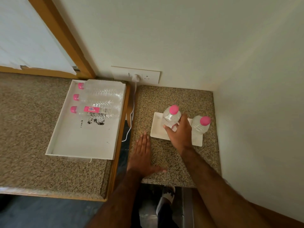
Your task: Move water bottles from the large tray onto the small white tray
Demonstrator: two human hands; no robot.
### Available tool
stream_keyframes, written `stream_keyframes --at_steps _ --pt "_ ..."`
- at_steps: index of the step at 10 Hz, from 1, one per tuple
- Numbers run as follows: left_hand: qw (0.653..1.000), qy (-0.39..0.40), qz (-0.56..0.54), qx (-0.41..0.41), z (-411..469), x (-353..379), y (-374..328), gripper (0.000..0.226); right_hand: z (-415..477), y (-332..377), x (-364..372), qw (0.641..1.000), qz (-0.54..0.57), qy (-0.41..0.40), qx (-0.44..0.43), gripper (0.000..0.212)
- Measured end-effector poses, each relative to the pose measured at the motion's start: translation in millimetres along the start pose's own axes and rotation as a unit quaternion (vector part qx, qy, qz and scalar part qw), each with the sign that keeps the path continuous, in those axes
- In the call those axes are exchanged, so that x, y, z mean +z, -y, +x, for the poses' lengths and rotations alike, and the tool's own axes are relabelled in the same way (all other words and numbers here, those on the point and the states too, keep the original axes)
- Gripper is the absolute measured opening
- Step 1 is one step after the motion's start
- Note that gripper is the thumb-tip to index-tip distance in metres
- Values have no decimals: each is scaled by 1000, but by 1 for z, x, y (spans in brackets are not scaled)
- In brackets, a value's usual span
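Observation:
A large white tray point(77, 142) lies on the left counter with three clear, pink-capped water bottles on their sides at its far end; the nearest one point(95, 111) has a pink label. On the right counter sits the small white tray point(156, 129). My right hand point(180, 132) is shut on an upright pink-capped bottle point(171, 116) standing on that tray. A second upright bottle point(201, 125) stands at the tray's right end. My left hand point(143, 153) rests flat and open on the right counter, left of the small tray.
A wall socket plate point(148, 75) with a white plug sits at the back; its white cable point(131, 116) drops into the gap between the two speckled counters. White walls close the right counter at the back and right. A wooden frame point(65, 38) runs behind the left counter.

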State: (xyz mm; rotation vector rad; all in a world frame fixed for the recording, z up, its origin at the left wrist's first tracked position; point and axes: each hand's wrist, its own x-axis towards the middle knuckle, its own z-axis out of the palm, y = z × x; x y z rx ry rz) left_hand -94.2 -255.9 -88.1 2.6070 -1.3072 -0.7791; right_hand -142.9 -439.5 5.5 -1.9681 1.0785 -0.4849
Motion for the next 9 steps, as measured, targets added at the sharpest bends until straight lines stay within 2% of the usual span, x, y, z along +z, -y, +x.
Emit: stream_keyframes --at_steps 2,4,6,7,8,9 --pt "1000 6 -1 -2 0 0 1 163 -6 -2 4 1000 -29 -2 0 73" --pt "1000 16 18 -6 1 -1 0 164 -3 -3 5 999 -34 3 5 70" --pt "999 34 34 -13 -1 -9 -5 165 -5 3 6 999 -35 2 22 77" --pt "997 63 43 -10 -4 -21 -10 167 -6 19 -2 999 -25 13 31 102" --pt "997 67 32 -19 -6 -44 -7 163 -8 39 -17 999 -25 4 -38 119" --pt "998 8 53 -22 -9 -68 -6 160 -13 59 -39 981 -137 16 -136 126"
